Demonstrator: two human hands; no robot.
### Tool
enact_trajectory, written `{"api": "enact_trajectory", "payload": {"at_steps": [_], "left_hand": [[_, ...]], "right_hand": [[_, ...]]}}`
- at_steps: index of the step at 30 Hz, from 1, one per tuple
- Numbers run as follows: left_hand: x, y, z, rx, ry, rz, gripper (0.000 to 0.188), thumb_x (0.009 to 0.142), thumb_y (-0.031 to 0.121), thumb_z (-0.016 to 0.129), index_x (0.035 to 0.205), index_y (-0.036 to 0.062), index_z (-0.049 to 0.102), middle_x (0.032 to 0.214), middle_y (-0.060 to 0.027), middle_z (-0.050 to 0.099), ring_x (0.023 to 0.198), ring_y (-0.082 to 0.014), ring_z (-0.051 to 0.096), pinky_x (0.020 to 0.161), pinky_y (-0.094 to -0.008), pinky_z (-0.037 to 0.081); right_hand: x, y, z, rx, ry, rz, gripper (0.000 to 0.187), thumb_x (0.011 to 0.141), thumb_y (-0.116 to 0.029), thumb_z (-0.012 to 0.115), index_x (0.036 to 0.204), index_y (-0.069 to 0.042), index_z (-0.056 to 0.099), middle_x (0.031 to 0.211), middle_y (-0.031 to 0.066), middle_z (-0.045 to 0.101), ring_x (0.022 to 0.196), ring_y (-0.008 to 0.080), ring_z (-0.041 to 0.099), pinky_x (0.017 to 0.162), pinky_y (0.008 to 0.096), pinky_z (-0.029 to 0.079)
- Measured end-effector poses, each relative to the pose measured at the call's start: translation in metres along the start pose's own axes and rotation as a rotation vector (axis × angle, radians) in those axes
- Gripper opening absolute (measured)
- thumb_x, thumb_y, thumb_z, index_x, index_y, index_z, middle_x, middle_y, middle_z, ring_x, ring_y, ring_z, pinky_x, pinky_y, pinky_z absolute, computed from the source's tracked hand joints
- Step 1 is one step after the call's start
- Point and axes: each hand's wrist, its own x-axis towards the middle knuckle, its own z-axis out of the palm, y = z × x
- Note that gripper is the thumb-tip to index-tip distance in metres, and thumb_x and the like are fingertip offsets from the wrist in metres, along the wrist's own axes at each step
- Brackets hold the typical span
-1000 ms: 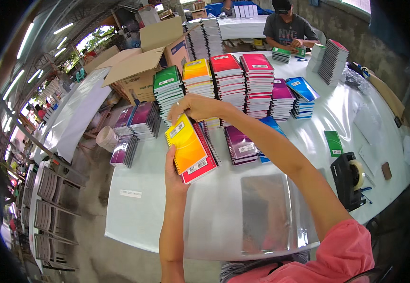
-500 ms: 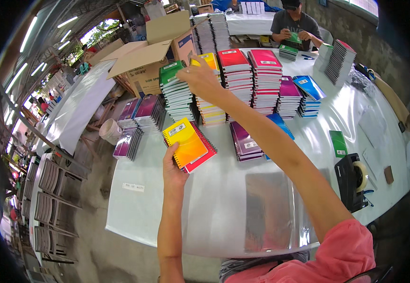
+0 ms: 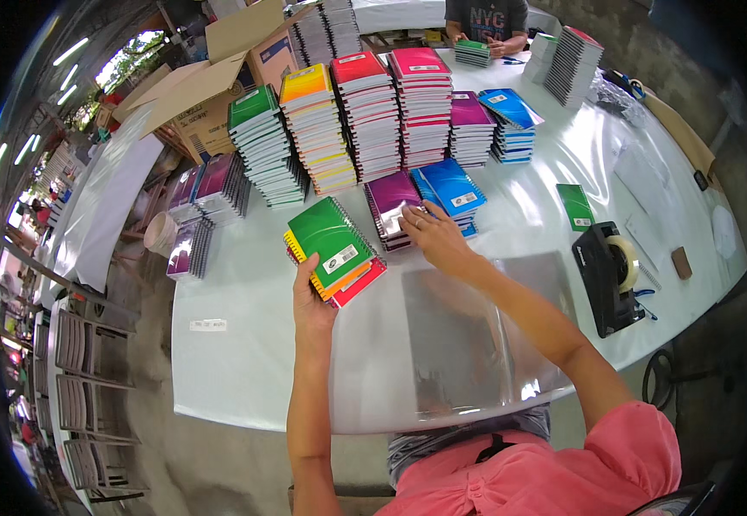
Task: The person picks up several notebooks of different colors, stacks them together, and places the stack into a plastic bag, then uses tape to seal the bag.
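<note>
Green notebook [image 3: 325, 236], white barcode label [image 3: 340, 259]

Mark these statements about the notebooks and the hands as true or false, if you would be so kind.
1. The left hand holds a bundle with a green notebook on top. True.
2. A black tape dispenser sits to the right of the clear plastic sheet. True.
3. The right hand rests on the tape dispenser. False: the right hand is at the purple notebooks.
4. The yellow stack is right of both tall red stacks. False: it stands between the tall green stack and a red stack.
</note>
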Motion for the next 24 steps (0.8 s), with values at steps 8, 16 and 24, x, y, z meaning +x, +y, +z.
{"api": "enact_trajectory", "payload": {"at_steps": [8,16,24], "left_hand": [[-0.011,-0.001,-0.020,0.069,0.133,0.028,0.042,0.083,0.014,0.065,0.122,0.0047,0.052,0.116,-0.0130,0.061,0.105,-0.0284,0.060,0.092,-0.0453,0.050],[-0.021,-0.027,-0.016,-0.003,-0.051,-0.221,0.030,0.091,0.021,0.059,0.116,0.0046,0.056,0.106,-0.0090,0.065,0.095,-0.0220,0.064,0.084,-0.0372,0.054],[-0.033,-0.044,-0.003,-0.150,-0.106,-0.227,0.045,0.093,0.040,0.056,0.123,0.0064,0.053,0.117,-0.0092,0.062,0.104,-0.0218,0.061,0.088,-0.0375,0.053]], "right_hand": [[0.039,0.007,-0.040,0.603,0.369,0.355,0.033,0.075,0.013,0.054,0.100,-0.005,0.066,0.103,0.0114,0.068,0.090,0.0250,0.067,0.069,0.0353,0.054],[0.105,0.010,-0.092,1.800,-0.226,-0.049,0.019,0.079,0.010,0.056,0.093,0.001,0.067,0.105,0.0141,0.068,0.105,0.0238,0.062,0.093,0.0335,0.048],[0.099,0.022,-0.055,1.458,-0.292,-0.084,0.031,0.075,0.008,0.060,0.103,-0.004,0.069,0.109,0.0112,0.067,0.107,0.0230,0.061,0.091,0.0328,0.048]]}}
